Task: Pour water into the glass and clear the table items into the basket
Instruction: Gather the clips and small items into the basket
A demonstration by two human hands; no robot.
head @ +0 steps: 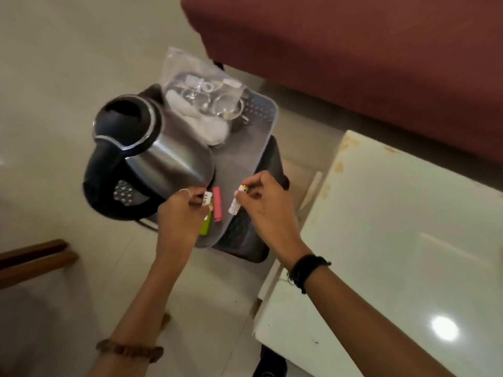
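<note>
Our left hand (187,205) pinches a small green lighter (206,219) by its white top, and our right hand (265,198) pinches a white lighter (236,201) near its orange-tipped head; both sets of fingers are curled onto what they hold. Both hands hang right over the basket (246,235), a dark, perforated one standing on the floor beside the white worktop (394,227). A grey mat (239,148) lies across the basket, carrying a steel kettle (152,153), a clear plastic bag (201,96) and a pink clip (217,203) just between our two hands. The two lighters hang roughly upright, long axes pointing down toward the mat, the green one touching or nearly touching it, the white one a little above. We judge that the drop is straight down from each hand, with no reach needed. We cannot make out the glass with certainty; something clear shows under the bag.
</note>
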